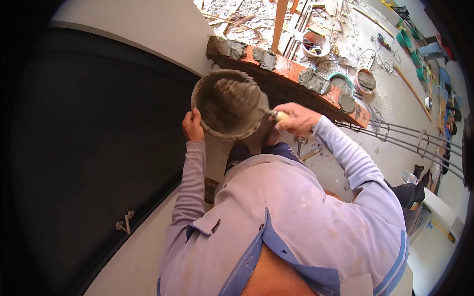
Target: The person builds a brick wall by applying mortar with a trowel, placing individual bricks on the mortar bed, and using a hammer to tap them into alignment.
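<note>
A round bucket (pixel 232 135) caked with grey mortar hangs in front of my body, gripped at its left rim by my left hand (pixel 193 125). My right hand (pixel 296 119) is closed round the pale handle of a trowel (pixel 271 113). The trowel's blade, loaded with wet mortar (pixel 236 93), is over the bucket's mouth and blurred by motion. Just beyond the bucket runs a low brick wall (pixel 289 68), its orange bricks topped with separate lumps of grey mortar.
Long steel rebar (pixel 395 132) juts rightward near the wall's end. Past the wall stand a white bucket of tools (pixel 316 45) and a mortar bucket (pixel 365 80), with rubble (pixel 242 22) farther off. A dark door panel (pixel 94 148) with a handle (pixel 125 222) fills the left.
</note>
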Demonstrator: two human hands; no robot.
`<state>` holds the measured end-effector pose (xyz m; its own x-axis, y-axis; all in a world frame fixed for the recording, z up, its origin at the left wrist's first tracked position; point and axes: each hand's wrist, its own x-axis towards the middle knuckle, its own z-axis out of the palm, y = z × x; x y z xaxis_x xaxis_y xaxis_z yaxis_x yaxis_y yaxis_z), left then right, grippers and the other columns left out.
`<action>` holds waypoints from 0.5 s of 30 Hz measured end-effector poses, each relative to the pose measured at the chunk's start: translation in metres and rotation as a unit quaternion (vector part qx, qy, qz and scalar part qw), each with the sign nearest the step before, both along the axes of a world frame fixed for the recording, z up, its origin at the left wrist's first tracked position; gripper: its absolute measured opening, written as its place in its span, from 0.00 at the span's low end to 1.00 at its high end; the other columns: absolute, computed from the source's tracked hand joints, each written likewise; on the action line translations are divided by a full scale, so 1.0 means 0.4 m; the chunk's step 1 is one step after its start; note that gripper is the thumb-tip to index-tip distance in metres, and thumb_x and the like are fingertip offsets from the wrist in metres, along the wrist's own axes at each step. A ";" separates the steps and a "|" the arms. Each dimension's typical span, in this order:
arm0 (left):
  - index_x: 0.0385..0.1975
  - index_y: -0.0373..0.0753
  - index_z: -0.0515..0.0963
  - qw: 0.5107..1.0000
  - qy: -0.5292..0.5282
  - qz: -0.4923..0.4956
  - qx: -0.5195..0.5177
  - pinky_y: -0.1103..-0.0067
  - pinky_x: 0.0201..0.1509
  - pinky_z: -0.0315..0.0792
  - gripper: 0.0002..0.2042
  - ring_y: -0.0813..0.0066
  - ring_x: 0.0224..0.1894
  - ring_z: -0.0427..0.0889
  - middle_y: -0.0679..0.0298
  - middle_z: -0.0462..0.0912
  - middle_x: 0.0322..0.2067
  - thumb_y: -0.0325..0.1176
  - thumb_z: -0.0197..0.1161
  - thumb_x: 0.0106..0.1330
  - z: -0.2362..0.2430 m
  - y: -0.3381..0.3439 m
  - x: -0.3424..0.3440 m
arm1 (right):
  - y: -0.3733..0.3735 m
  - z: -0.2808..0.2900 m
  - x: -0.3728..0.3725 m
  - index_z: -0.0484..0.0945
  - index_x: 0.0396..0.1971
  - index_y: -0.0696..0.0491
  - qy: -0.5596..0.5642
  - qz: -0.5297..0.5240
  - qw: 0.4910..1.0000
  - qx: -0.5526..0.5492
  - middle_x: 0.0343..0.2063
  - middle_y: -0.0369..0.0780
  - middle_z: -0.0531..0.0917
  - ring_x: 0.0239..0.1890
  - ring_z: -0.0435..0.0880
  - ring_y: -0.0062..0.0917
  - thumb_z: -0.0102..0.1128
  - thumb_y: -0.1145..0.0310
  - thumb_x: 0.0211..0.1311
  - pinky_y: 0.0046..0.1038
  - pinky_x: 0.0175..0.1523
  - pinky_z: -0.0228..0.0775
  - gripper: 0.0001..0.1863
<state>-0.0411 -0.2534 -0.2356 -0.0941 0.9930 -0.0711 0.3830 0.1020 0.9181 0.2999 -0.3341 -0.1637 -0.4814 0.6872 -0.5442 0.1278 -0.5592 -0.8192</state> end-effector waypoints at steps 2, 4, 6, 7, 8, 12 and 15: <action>0.16 0.37 0.61 0.998 -0.015 0.058 -0.033 0.77 0.23 0.52 0.20 0.83 0.22 0.54 0.73 0.58 0.16 0.38 0.56 0.69 -0.032 -0.019 -0.020 | 0.043 0.002 0.040 0.74 0.37 0.57 -0.107 -0.013 0.991 0.075 0.22 0.35 0.74 0.20 0.73 0.19 0.62 0.65 0.53 0.24 0.24 0.67 0.15; 0.16 0.37 0.61 0.997 0.002 0.063 -0.037 0.77 0.23 0.52 0.21 0.83 0.22 0.55 0.72 0.57 0.16 0.39 0.57 0.68 -0.068 -0.028 -0.049 | 0.088 -0.024 0.073 0.73 0.35 0.58 -0.217 -0.049 0.943 0.247 0.22 0.40 0.74 0.24 0.75 0.27 0.60 0.64 0.52 0.29 0.30 0.69 0.15; 0.15 0.35 0.60 0.997 0.022 0.059 -0.046 0.76 0.23 0.53 0.22 0.81 0.22 0.55 0.70 0.57 0.15 0.41 0.58 0.67 -0.083 -0.028 -0.071 | 0.130 -0.049 0.088 0.72 0.34 0.57 -0.295 -0.097 0.874 0.374 0.25 0.48 0.76 0.28 0.78 0.41 0.56 0.66 0.51 0.36 0.37 0.71 0.13; 0.15 0.35 0.60 0.997 0.019 0.056 -0.046 0.76 0.23 0.53 0.22 0.81 0.22 0.55 0.70 0.57 0.15 0.41 0.58 0.67 -0.091 -0.024 -0.087 | 0.155 -0.060 0.089 0.72 0.34 0.57 -0.298 -0.099 0.873 0.373 0.25 0.48 0.76 0.28 0.78 0.41 0.56 0.66 0.51 0.36 0.37 0.71 0.13; 0.15 0.35 0.60 0.998 0.040 0.039 -0.038 0.75 0.24 0.53 0.23 0.81 0.22 0.55 0.69 0.57 0.15 0.41 0.58 0.67 -0.108 -0.015 -0.109 | 0.179 -0.083 0.087 0.72 0.34 0.56 -0.369 -0.095 0.839 0.389 0.27 0.50 0.76 0.30 0.78 0.44 0.55 0.66 0.51 0.38 0.37 0.71 0.12; 0.15 0.34 0.60 0.997 0.048 -0.015 -0.055 0.75 0.24 0.54 0.23 0.80 0.21 0.56 0.67 0.58 0.14 0.42 0.59 0.67 -0.158 0.049 -0.143 | 0.238 -0.247 0.041 0.71 0.40 0.54 -0.504 -0.131 0.745 0.417 0.32 0.51 0.77 0.37 0.78 0.49 0.55 0.69 0.51 0.43 0.41 0.71 0.14; 0.16 0.33 0.60 0.997 0.028 -0.039 -0.060 0.73 0.24 0.55 0.23 0.78 0.21 0.57 0.66 0.59 0.14 0.43 0.59 0.67 -0.214 0.076 -0.181 | 0.214 -0.262 -0.029 0.69 0.50 0.54 -0.547 -0.158 0.723 0.391 0.39 0.50 0.77 0.39 0.79 0.49 0.58 0.71 0.53 0.43 0.43 0.73 0.22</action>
<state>-0.1136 -0.2232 -0.3213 -0.0240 0.9820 -0.1876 0.4448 0.1785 0.8776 0.2883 -0.2484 -0.2685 0.1924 0.9721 0.1339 0.9051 -0.1231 -0.4069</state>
